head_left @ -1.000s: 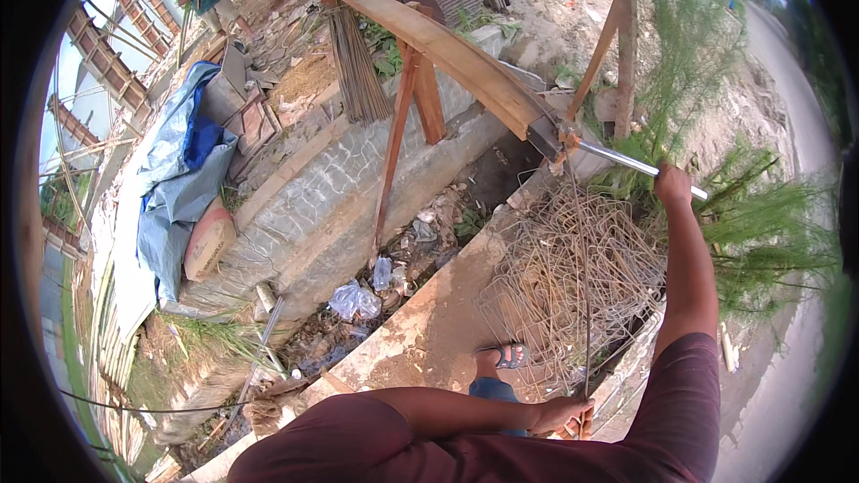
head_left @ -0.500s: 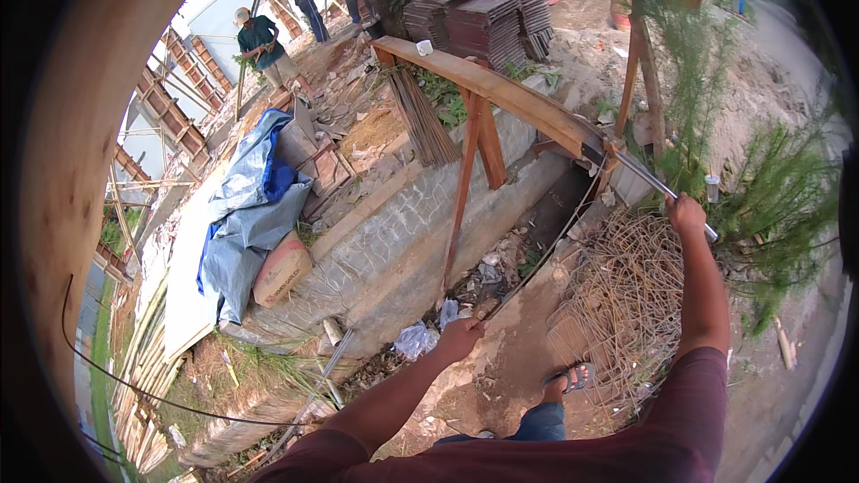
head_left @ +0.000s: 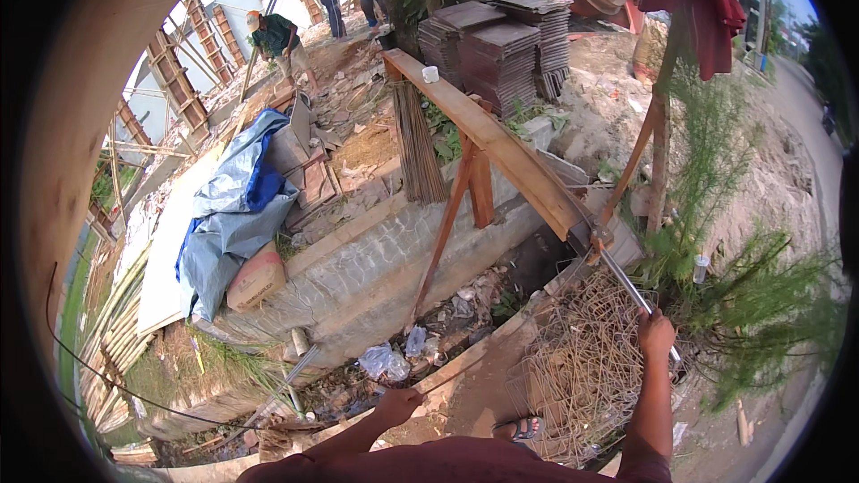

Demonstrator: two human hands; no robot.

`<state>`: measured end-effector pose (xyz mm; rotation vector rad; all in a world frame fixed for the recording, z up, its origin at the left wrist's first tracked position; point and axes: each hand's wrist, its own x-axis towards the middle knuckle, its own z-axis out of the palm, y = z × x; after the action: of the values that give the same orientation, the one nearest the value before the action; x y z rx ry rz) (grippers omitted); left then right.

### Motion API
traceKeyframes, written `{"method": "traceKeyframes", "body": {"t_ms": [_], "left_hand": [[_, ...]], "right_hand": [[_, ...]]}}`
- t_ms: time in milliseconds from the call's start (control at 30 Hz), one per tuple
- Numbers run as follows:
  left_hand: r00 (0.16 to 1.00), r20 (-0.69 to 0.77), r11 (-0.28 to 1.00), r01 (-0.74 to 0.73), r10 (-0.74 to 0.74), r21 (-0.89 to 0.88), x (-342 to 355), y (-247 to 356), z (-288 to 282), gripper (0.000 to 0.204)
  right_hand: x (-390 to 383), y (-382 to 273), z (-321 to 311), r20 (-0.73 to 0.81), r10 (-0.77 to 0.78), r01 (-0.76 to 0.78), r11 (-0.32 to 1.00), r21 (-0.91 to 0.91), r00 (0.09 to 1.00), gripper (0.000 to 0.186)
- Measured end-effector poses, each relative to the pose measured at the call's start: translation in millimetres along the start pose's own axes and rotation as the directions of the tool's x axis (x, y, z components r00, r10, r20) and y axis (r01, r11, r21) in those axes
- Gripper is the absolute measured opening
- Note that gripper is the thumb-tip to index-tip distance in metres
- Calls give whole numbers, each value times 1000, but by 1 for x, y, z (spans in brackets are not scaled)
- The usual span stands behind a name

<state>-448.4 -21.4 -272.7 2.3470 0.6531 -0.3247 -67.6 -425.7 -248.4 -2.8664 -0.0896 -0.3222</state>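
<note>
My left hand point(head_left: 398, 407), clenched on a thin rod point(head_left: 456, 379), has swung out leftward while my right hand point(head_left: 658, 337) grips the metal pipe point(head_left: 626, 283) projecting from the wooden beam point(head_left: 510, 145), apparently resetting the rod's angle

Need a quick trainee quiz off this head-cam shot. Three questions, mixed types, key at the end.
1. Fill in: in the grip of the left hand is a thin ____.
2. In the grip of the right hand is: A) a sandal, B) a silver pipe, C) a blue tarp.
3. True or false: a small white object rests on the wooden beam.

Key: 1. rod; 2. B; 3. true.
</note>
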Motion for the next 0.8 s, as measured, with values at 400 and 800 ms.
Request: {"method": "traceKeyframes", "body": {"t_ms": [400,800], "left_hand": [[988,67,990,135,-136,30,14,-5,-24,41],[976,-145,980,-143,163,137,207,-83,-168,12]], "right_hand": [[45,83,-13,940,-196,-832,440,339,279,53],[-95,-108,7,866,53,-867,42,496,498,40]]}}
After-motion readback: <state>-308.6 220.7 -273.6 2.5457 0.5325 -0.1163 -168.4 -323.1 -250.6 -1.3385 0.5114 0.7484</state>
